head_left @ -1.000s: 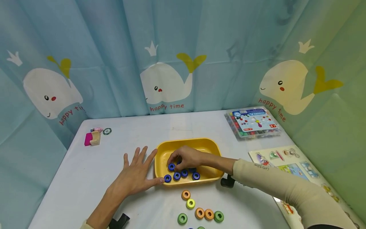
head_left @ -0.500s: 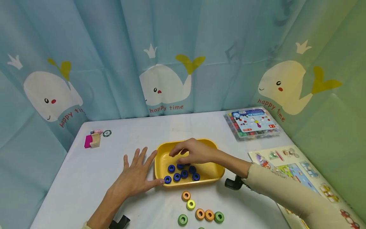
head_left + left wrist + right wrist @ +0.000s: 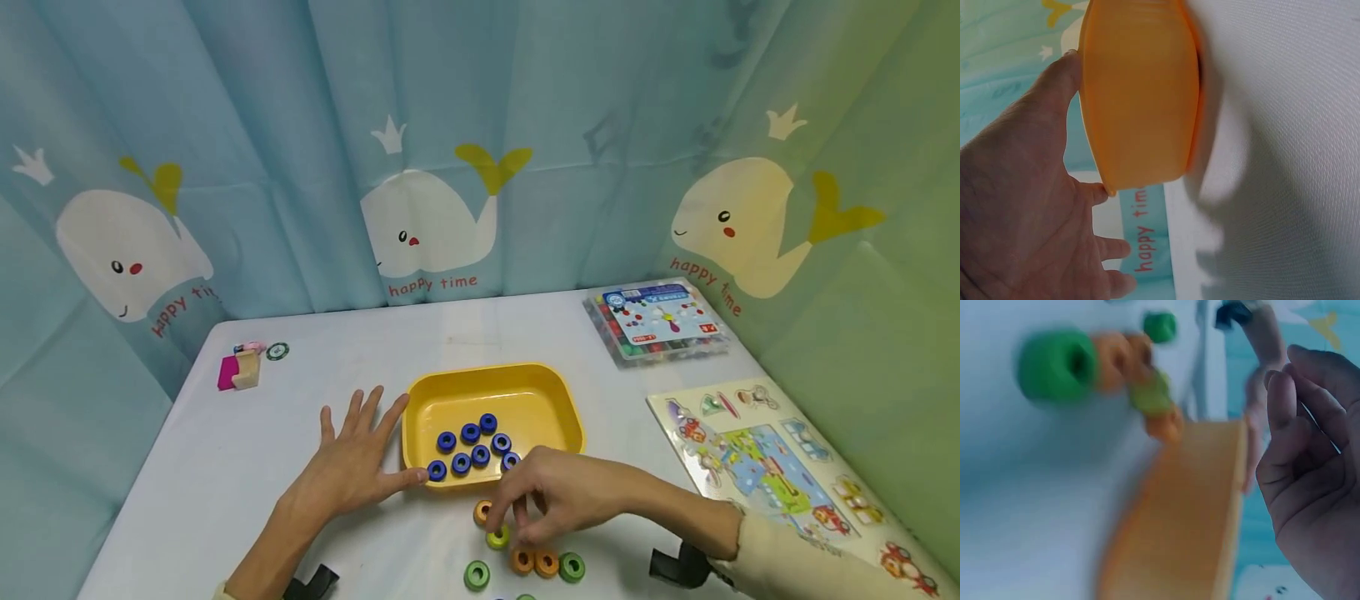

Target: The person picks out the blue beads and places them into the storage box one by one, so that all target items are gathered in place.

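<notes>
A yellow tray (image 3: 525, 397) holds several blue ring-shaped beads (image 3: 470, 441) grouped in its front half. My left hand (image 3: 358, 460) has its fingers spread and touches the tray's left edge with thumb and index finger; the left wrist view shows them at the rim (image 3: 1107, 189). Over the tray's front right edge hovers my right hand (image 3: 573, 492), fingers loosely bent, with nothing visible in it in the right wrist view. Beneath it, on the table, lie a yellow-green ring bead (image 3: 497, 546) and several orange ring beads (image 3: 547, 574), partly covered by the hand.
Green ring beads (image 3: 476, 586) lie near the front. At right is a picture puzzle board (image 3: 663, 410), with a clear case of colored pieces (image 3: 667, 325) behind it. Small pink and cream toys (image 3: 246, 369) and a round chip (image 3: 277, 351) sit back left.
My right hand has risen out of the tray and moved toward me and to the right, over the loose beads. The blue beads stay in the tray. My left hand keeps its place.
</notes>
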Demonstrator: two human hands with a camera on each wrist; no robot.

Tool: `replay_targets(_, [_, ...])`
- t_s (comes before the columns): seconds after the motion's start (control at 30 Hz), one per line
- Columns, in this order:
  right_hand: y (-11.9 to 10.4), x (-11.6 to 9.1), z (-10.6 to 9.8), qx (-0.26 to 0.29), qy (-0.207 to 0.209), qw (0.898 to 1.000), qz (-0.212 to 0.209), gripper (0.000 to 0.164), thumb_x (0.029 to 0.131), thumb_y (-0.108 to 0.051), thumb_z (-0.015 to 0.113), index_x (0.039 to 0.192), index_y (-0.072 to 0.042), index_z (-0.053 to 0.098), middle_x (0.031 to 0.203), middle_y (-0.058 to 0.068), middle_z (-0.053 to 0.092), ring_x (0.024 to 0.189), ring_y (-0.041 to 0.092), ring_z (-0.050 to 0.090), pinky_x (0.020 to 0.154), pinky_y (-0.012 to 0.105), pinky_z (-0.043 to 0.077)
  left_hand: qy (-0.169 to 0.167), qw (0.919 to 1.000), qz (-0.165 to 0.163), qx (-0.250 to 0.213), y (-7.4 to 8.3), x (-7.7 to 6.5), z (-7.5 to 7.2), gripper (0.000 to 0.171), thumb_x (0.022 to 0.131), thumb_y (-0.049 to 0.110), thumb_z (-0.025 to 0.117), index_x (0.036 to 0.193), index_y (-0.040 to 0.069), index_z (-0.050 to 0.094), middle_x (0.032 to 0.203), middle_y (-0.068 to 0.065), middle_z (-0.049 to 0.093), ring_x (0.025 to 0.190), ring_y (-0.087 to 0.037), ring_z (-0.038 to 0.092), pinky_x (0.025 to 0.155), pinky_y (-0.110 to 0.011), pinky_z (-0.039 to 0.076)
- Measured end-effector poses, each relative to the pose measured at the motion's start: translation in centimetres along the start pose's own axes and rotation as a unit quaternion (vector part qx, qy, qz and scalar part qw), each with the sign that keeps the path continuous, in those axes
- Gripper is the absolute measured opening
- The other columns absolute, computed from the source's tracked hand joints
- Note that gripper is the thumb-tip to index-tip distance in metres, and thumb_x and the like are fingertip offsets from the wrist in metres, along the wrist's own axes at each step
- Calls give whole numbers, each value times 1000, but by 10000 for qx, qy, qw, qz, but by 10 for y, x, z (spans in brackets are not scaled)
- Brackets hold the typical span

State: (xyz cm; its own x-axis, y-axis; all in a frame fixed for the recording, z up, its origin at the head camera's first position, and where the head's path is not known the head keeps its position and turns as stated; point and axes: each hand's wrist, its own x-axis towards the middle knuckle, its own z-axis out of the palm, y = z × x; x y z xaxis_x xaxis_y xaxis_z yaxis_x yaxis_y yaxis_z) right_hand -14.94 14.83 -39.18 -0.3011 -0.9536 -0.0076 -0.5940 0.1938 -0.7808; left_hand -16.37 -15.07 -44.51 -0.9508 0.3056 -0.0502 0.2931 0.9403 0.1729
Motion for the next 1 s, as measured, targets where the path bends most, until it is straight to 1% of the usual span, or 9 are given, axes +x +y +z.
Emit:
replay_targets(0.13, [5,-4,28,215,-321,9992,-91,28,85,-17,67,112,-25,64,93,-17,62,70,-11,53,56,16,49,-21,10000,15,1,0,0,0,104,67,85,42,150,29,15,154,-13,9,138,-38,4,98,-69,-3])
replay_targets(0.2, [8,-5,39,280,-425,9986,-137,27,86,-19,67,113,-25,64,91,-16,62,67,-12,51,56,15,49,-21,10000,33,18,0,0,-1,104,67,86,42,150,29,14,154,-13,9,138,-38,4,99,-69,-3])
replay_targets(0.33, [15,-6,54,329,-559,9979,-63,27,87,-25,66,114,-27,63,93,-18,62,63,-13,47,52,13,47,-25,10000,15,3,0,1,-2,104,67,86,42,150,29,14,154,-12,9,138,-38,3,99,-69,-3])
replay_targets(0.4, [19,-7,59,255,-585,9980,-17,26,87,-26,66,114,-27,64,92,-20,61,62,-14,46,52,12,46,-58,10000,-7,-20,0,1,-2,104,67,86,41,150,30,13,154,-12,8,138,-38,3,99,-69,-4])
replay_targets(0.53, [23,-7,65,93,-621,9980,-50,25,88,-24,66,113,-26,65,93,-23,59,62,-14,44,52,11,45,-98,9999,-38,-39,0,1,-1,104,67,86,41,150,30,13,154,-12,8,138,-38,3,99,-69,-4])
replay_targets(0.63, [23,-6,67,70,-634,9979,-119,25,88,-23,66,112,-26,65,94,-23,59,64,-14,44,53,10,45,-75,10000,-36,-30,0,0,0,104,67,86,41,150,30,14,154,-12,9,138,-38,3,99,-69,-4])
replay_targets(0.77, [23,-3,70,-25,-752,9969,-229,24,87,-19,67,109,-26,65,93,-23,59,67,-16,44,55,9,45,-68,10000,-23,-23,0,-1,1,104,67,86,41,150,30,14,154,-13,10,138,-38,4,99,-69,-4])
replay_targets(0.9, [23,-1,71,-263,-767,9963,-285,25,85,-19,68,109,-28,64,94,-24,58,68,-16,43,57,7,43,-39,10000,-2,-33,0,-1,1,103,68,86,40,150,30,13,154,-13,10,138,-38,4,99,-69,-4])
replay_targets(1.0, [23,1,71,-332,-737,9963,-287,26,86,-20,68,110,-29,63,98,-25,58,69,-16,44,58,7,43,26,10000,21,-45,-1,-1,0,103,68,85,41,150,30,14,154,-13,12,138,-38,5,99,-69,-3])
